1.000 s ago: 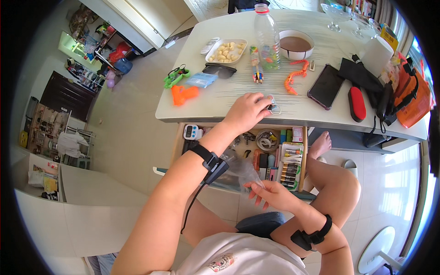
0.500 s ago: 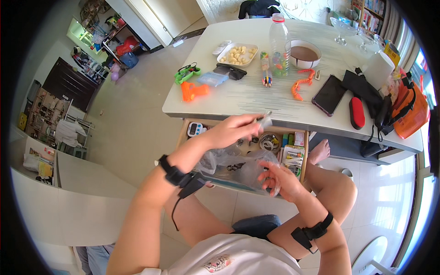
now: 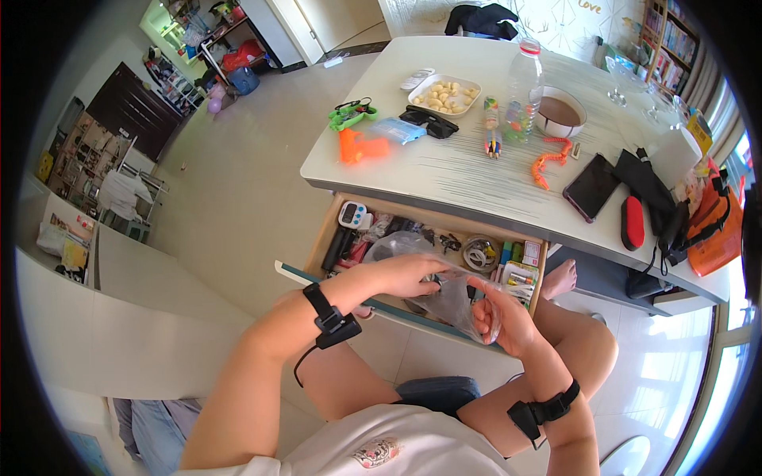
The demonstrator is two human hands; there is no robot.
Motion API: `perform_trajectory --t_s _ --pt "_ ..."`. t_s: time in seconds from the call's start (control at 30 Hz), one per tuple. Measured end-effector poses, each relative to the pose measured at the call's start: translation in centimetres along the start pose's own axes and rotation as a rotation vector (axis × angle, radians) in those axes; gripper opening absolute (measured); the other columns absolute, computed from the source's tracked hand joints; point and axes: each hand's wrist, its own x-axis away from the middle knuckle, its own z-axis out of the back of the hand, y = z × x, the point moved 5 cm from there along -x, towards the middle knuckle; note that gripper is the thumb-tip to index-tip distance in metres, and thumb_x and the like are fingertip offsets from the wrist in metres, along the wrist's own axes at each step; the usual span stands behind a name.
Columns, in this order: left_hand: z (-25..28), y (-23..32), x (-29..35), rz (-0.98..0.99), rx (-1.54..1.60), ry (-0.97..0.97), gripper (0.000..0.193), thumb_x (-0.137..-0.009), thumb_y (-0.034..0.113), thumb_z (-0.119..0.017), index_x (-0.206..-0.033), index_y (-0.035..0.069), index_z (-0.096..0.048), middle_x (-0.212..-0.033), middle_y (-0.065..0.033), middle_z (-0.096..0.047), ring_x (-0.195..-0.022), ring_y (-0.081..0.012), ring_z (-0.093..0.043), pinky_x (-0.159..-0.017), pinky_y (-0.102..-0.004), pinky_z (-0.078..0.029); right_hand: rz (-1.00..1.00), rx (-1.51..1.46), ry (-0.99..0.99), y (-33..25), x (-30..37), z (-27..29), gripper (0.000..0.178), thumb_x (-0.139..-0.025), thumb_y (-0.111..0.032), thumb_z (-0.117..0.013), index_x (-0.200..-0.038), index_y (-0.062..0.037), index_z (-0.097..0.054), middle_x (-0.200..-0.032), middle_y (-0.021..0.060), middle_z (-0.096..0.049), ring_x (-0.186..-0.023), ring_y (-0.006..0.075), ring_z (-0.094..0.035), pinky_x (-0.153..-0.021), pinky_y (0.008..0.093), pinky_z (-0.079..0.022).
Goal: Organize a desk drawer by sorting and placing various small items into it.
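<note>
A clear plastic bag (image 3: 456,304) lies bunched over the front of the open drawer (image 3: 316,247). My right hand (image 3: 508,317) grips the bag at its right side, index finger stretched along the rim. My left hand (image 3: 409,274) reaches over the bag from the left, its curled fingertips at the bag's opening. Something small shows by those fingertips, too hidden to name. Around the bag in the drawer are a white timer-like device (image 3: 352,214), a coiled pale cable (image 3: 479,254) and several small boxes and batteries (image 3: 520,279).
On the table (image 3: 444,176) stand a tall clear bottle (image 3: 524,87), a bowl of brown liquid (image 3: 559,111) and a tray of pale round pieces (image 3: 446,97). Sunglasses (image 3: 429,120), an orange toy (image 3: 361,148), a phone (image 3: 592,187) and a red case (image 3: 633,223) lie nearer.
My left hand has come down from above the drawer's back, carrying a small silvery thing, to the bag's opening. My right hand has closed on the bag. The view has shifted slightly.
</note>
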Motion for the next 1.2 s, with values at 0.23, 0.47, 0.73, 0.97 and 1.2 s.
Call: perform_trajectory --t_s 0.23,0.47,0.73,0.97,1.2 --pt "6.2 -0.9 2.7 -0.035 0.109 0.308 0.024 -0.085 0.020 -0.054 -0.105 0.007 -0.059 -0.087 -0.0107 -0.064 -0.071 -0.0150 -0.060 -0.066 -0.0271 -0.047 -0.001 0.089 0.008 0.4 -0.1 -0.7 0.052 -0.092 -0.037 -0.039 -0.132 -0.0057 -0.031 -0.069 -0.0014 -0.047 -0.058 0.0094 -0.047 -0.045 0.0236 -0.040" --pt "6.6 -7.4 6.0 0.153 0.520 0.479 0.023 -0.085 0.013 -0.054 -0.105 0.001 -0.057 -0.089 -0.0079 -0.063 -0.078 -0.0114 -0.059 -0.072 -0.0250 -0.047 0.047 0.159 0.079 -0.1 0.4 -1.0 0.042 -0.090 -0.028 -0.046 -0.125 -0.0052 -0.041 -0.074 -0.0009 -0.051 -0.061 0.0100 -0.049 -0.048 0.0244 -0.043" --pt "6.6 -8.4 10.1 0.125 0.681 0.522 0.027 -0.086 0.013 -0.052 -0.107 -0.003 -0.054 -0.091 -0.0053 -0.061 -0.075 -0.0101 -0.057 -0.069 -0.0231 -0.048 0.129 0.369 0.103 -3.1 2.5 -2.7 0.028 -0.091 -0.022 -0.045 -0.108 -0.0022 -0.051 -0.082 0.0021 -0.054 -0.076 0.0119 -0.051 -0.070 0.0249 -0.043" --pt "5.5 -9.9 14.1 0.168 0.680 0.591 0.026 -0.086 0.014 -0.051 -0.107 -0.001 -0.055 -0.090 -0.0046 -0.061 -0.074 -0.0095 -0.056 -0.065 -0.0227 -0.047 0.093 0.551 0.076 -3.8 3.8 -5.6 0.025 -0.091 -0.024 -0.046 -0.105 -0.0046 -0.054 -0.089 0.0010 -0.056 -0.088 0.0094 -0.052 -0.080 0.0253 -0.041" --pt "7.1 -11.4 15.3 0.292 0.691 0.635 0.025 -0.088 0.024 -0.050 -0.104 0.007 -0.058 -0.088 -0.0026 -0.061 -0.072 -0.0086 -0.057 -0.061 -0.0225 -0.046 0.043 0.620 0.134 -4.8 3.3 -5.5 0.034 -0.090 -0.025 -0.048 -0.117 -0.0040 -0.049 -0.094 0.0014 -0.058 -0.091 0.0106 -0.053 -0.081 0.0256 -0.042"
